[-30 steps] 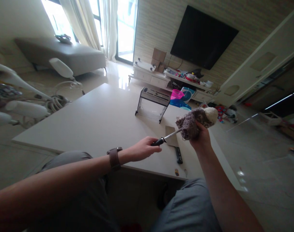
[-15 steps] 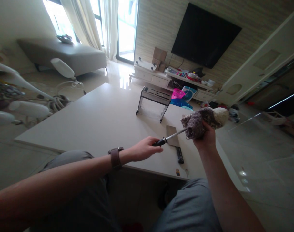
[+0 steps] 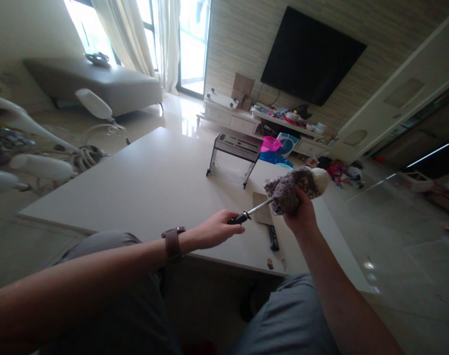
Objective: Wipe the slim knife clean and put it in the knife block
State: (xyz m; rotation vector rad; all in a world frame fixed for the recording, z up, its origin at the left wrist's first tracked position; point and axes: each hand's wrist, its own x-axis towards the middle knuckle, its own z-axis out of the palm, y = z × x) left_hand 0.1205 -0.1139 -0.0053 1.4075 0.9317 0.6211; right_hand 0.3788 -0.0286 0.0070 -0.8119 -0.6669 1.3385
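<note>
My left hand (image 3: pixel 220 229) is closed around the black handle of a sharpening steel (image 3: pixel 259 206), whose metal rod points up and to the right. My right hand (image 3: pixel 301 212) grips a fluffy brown and white cloth (image 3: pixel 289 190), wrapped about the rod; the rod's far end is hidden in it. Below the rod a cleaver (image 3: pixel 273 237) lies flat on the white table (image 3: pixel 146 182), its blade partly covered from view by the cloth and rod. Beyond it stands a knife block (image 3: pixel 235 148) with a slotted dark top and clear sides.
A small yellow and dark piece (image 3: pixel 270 263) lies near the table's front edge. White lamp shades (image 3: pixel 43 167) of a chandelier rest at the left. Past the table are a pink basket (image 3: pixel 271 143), a low cabinet (image 3: pixel 242 124) and a wall television (image 3: pixel 313 54).
My right hand with the cloth has slid down the rod toward my left hand, so less of the rod shows. My left hand has barely shifted.
</note>
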